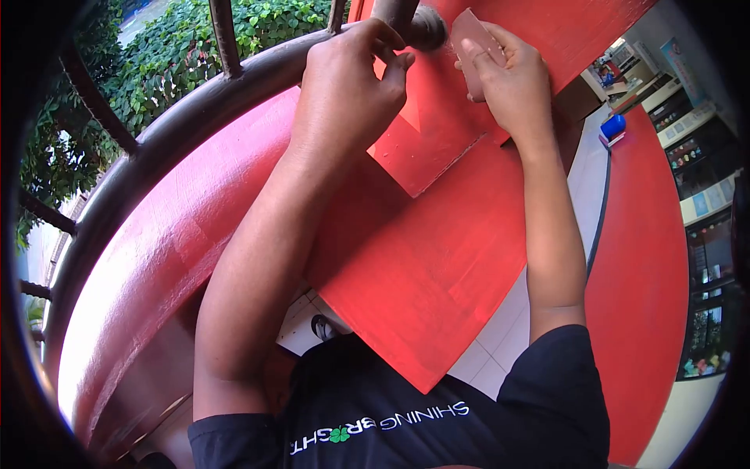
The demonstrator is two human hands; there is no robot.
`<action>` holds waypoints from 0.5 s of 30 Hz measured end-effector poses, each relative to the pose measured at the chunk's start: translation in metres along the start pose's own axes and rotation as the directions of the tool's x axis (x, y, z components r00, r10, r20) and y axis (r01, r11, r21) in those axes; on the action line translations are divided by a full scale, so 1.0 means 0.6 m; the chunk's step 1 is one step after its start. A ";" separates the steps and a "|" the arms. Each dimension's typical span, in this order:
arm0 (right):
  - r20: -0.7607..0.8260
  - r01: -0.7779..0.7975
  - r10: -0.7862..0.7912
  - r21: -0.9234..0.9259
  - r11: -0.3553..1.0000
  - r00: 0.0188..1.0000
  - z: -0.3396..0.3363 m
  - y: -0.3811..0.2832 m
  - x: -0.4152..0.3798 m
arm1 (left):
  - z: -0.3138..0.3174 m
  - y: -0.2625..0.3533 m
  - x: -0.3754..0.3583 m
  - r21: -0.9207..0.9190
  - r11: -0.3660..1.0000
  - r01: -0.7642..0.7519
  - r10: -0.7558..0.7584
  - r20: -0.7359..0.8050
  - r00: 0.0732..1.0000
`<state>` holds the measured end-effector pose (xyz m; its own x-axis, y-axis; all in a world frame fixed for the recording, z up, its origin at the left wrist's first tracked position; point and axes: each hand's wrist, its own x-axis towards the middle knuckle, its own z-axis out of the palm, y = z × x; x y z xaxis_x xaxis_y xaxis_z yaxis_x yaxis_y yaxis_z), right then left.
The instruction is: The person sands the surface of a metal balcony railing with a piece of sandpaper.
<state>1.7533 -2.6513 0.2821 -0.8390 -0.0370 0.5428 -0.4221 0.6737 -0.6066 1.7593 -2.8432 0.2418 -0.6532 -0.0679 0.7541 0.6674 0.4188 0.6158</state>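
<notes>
My right hand (512, 82) holds a flat reddish-brown piece (474, 59), thumb on its face and fingers behind it, over a red painted surface (578, 35). To its left my left hand (351, 78) is raised beside the dark metal railing (183, 102), its thumb and index finger curled toward each other; whether anything is between them cannot be made out. Below both hands a red board (437, 289) stretches toward my body, one corner pointing at my black shirt.
The railing curves down the left side, along a glossy red ledge (187, 211); leafy plants (273, 27) grow beyond it. At the right are a blue object (613, 125), a red floor area (641, 273) and windows (707, 258). Pale floor tiles (488, 352) show below the board.
</notes>
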 end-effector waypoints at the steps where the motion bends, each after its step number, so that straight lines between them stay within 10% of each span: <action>1: -0.085 0.108 -0.114 -0.079 0.991 0.990 0.011 0.008 0.014 | -0.004 0.004 0.000 0.056 0.997 0.054 -0.060 0.115 0.992; 3: -0.156 0.269 -0.329 -0.314 0.911 0.931 0.032 0.005 0.039 | -0.008 0.012 -0.002 0.127 0.982 0.139 -0.168 0.261 0.951; 7: 0.043 0.184 -0.194 -0.561 0.807 0.980 0.064 -0.017 0.068 | -0.003 -0.002 -0.003 0.109 0.979 0.171 -0.193 0.243 0.951; 15: -0.077 0.307 -0.355 -0.357 0.882 0.932 0.074 0.012 0.047 | -0.006 -0.004 -0.003 0.156 0.988 0.008 -0.031 0.145 0.989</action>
<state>1.7112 -2.6802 0.2672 -0.6051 -0.2170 0.7660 -0.5076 0.8464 -0.1612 1.7600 -2.8476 0.2398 -0.7186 0.0508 0.6935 0.5979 0.5543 0.5790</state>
